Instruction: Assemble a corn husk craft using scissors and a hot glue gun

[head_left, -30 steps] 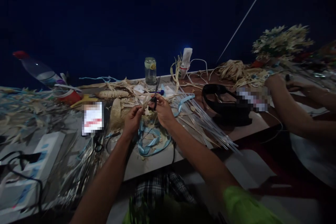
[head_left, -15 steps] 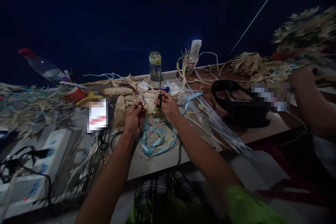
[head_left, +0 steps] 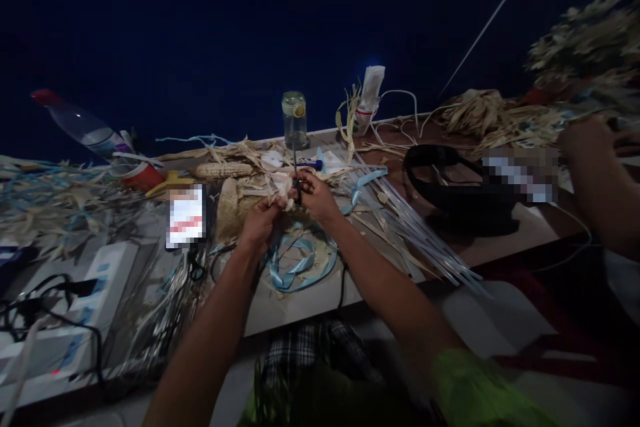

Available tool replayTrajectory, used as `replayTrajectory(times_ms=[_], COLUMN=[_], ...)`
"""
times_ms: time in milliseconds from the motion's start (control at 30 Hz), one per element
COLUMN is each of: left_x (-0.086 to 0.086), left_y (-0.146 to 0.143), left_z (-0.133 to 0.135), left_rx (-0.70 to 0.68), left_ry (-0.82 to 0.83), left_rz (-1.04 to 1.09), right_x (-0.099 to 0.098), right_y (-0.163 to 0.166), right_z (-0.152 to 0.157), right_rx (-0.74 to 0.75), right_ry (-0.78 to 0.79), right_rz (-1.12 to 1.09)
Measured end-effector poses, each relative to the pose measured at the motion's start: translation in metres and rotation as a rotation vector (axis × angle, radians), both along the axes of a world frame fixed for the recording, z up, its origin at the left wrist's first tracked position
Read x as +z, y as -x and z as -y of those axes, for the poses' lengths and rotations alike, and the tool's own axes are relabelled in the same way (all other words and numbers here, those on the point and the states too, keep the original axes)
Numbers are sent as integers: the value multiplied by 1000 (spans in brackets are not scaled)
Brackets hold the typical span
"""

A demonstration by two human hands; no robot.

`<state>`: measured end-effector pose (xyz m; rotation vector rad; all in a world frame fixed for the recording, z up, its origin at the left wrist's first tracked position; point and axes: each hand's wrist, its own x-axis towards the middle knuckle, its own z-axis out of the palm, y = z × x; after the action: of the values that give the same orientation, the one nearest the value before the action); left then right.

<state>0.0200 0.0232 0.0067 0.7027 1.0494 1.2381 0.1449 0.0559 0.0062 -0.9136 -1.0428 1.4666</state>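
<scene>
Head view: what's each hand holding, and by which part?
Right hand: scissors, held by the handles, blades pointing away from the person. Left hand: at pale husk-like material; too dim to tell whether it's gripped, or where.

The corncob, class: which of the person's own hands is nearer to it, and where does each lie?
Left. The left hand is to the right of the corncob and nearer the camera; the right hand is farther off to its right.
</scene>
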Motion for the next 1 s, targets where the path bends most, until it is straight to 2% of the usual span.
replayTrajectory(times_ms=[100, 200, 400, 600, 800, 1000], left_x=[-1, -2, -2, -3, -8, -6], left_y=[2, 4, 4, 5, 0, -1], left_z=[-3, -4, -4, -6, -7, -4], left_rx=[128, 181, 141, 194, 109, 127], left_ry=[6, 3, -31, -22, -94, -102], left_rz=[2, 6, -21, 12, -2, 32], right_x=[-2, -5, -6, 0, 3, -1], right_y=[2, 8, 10, 5, 10, 7], right_z=[2, 4, 5, 4, 9, 3], right_rx=[2, 18, -25, -62, -13, -2], right_ry=[-19, -67, -115, -117, -83, -116], right_rz=[40, 128, 229, 151, 184, 212])
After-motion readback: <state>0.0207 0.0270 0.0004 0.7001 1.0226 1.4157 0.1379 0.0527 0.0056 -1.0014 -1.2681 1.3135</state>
